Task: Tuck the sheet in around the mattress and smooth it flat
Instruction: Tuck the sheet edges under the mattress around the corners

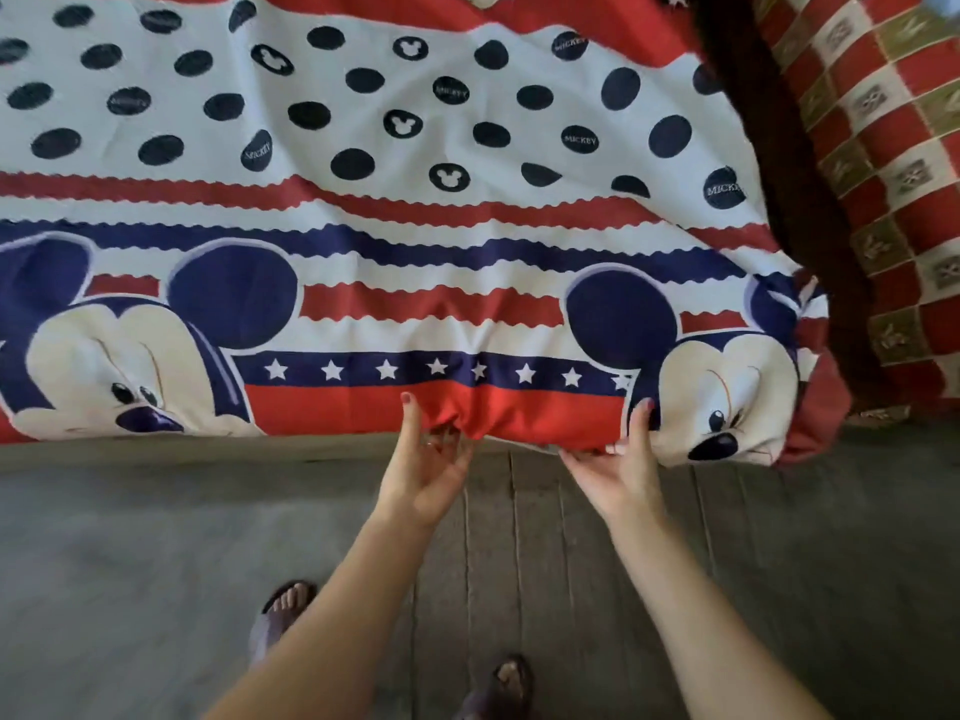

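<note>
1. Both hands hold the sheet (415, 210) at the near edge of the bed — left hand (423, 470) pinching a bunched fold, right hand (626, 459) with thumb on top, fingers beneath.
2. The hem runs left-right across both grips; tucking means pushing away, under the mattress.
3. The loose corner (800, 428) lies just right of the right hand — the nearer one.

Sheet (415, 210) over mattress, floor (130, 537) before.

The sheet (415, 252) hides the mattress and both hands' fingertips under its edge.
</note>
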